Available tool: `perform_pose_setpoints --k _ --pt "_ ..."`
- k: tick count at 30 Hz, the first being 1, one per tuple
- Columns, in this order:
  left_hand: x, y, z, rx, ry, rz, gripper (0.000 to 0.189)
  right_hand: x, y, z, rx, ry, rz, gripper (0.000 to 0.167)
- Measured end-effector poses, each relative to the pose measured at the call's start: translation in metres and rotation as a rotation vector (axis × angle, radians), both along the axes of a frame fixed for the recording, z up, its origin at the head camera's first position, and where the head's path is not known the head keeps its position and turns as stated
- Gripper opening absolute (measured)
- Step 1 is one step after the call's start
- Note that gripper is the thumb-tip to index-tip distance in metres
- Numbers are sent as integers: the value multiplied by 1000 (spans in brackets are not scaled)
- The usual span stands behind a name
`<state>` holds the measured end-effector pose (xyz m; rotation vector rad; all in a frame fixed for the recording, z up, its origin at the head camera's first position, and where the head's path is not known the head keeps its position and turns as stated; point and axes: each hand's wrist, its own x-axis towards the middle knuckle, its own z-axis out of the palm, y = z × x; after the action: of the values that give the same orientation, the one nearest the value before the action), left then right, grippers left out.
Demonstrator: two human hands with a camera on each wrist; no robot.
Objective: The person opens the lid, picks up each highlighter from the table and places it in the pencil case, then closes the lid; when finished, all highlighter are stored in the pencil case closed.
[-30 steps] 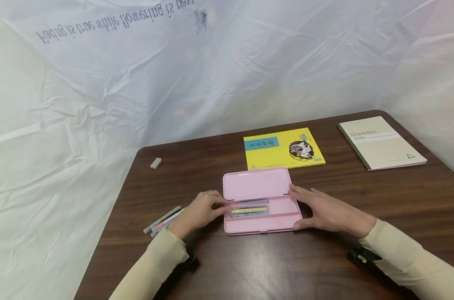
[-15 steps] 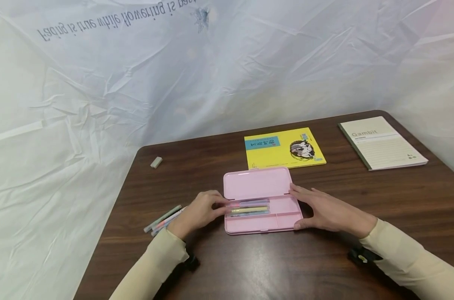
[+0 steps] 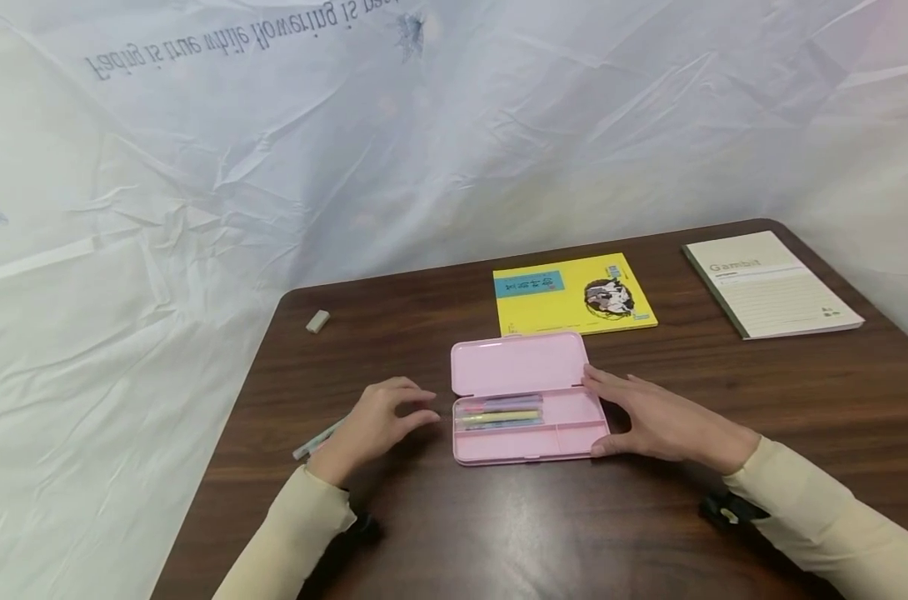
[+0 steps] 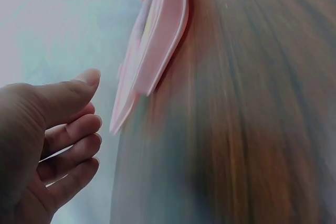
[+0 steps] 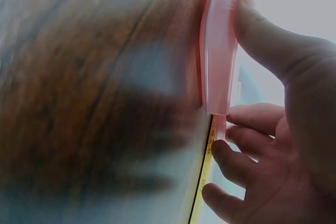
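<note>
A pink pencil case [image 3: 499, 450] lies on the table with its lid [image 3: 517, 364] laid back. Several pens [image 3: 502, 415] in pastel colours rest in its long rear compartment; the front compartments hold nothing visible. My left hand [image 3: 371, 425] is off the case's left side, thumb and fingers apart and nothing between them. Partly hidden behind that hand, more pens [image 3: 315, 439] lie on the table. My right hand [image 3: 664, 421] holds the case's right end, thumb at the front corner and fingers near the hinge. In the right wrist view, the thumb touches the pink case wall [image 5: 220, 51].
Behind the case lies a yellow booklet [image 3: 574, 321]. A white notebook [image 3: 772, 287] is at the back right of the dark wooden table [image 3: 499, 533]. Toward the back left sits a small white eraser [image 3: 317, 322]. A pale sheet [image 3: 424, 150] hangs behind the table.
My left hand has let go of the pens in the case and moved left, away from it. It now covers more of the loose pens. The right hand stays on the case.
</note>
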<state>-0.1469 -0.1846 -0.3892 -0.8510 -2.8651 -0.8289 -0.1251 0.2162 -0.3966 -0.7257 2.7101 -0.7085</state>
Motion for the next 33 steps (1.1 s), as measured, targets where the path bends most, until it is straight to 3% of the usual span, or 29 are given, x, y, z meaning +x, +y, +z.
perform_pose_setpoints --k 9,21,27,33 --pt "12 -45 -3 44 105 65 39 1 5 -1 3 -3 -26 104" --pt "50 -111 -18 -8 112 334 37 -2 3 1 9 -6 -16 106" --pt "64 -127 -21 -33 141 395 35 -3 1 0 6 -12 -9 107" --pt "72 -132 -23 -51 130 435 35 -3 0 -2 9 -19 -13 106"
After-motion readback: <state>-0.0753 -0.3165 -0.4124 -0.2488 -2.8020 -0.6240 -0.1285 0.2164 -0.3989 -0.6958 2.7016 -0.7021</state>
